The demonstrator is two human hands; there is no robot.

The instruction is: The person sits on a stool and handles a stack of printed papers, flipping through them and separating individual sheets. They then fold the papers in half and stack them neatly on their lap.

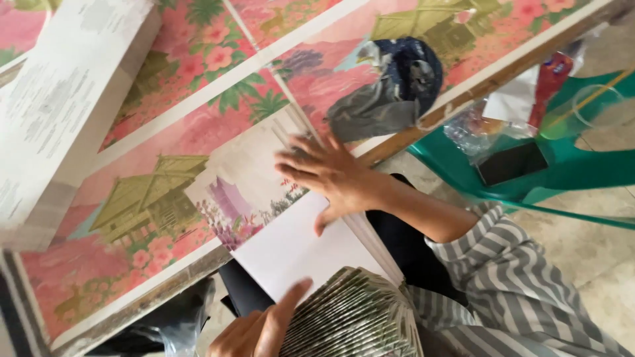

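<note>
A stack of printed sheets (291, 248) lies over the table's front edge, its top sheet white with a pink building and flowers at one end. My right hand (327, 175) rests flat on it, fingers spread near the far edge, thumb on the white part. The arm wears a grey striped sleeve (509, 291). My left hand (254, 330) sits at the bottom, one finger stretched onto the white sheet. It grips the near end of the stack, which is bent up so that the sheet edges fan out (354, 320).
The table (165, 284) is covered with large pink floral prints showing a yellow-green house. A long white block of paper (59, 106) lies at the upper left. A dark cloth bundle (397, 82) sits at the table's edge. A green plastic chair (582, 168) holds a black phone (512, 162) and plastic bags.
</note>
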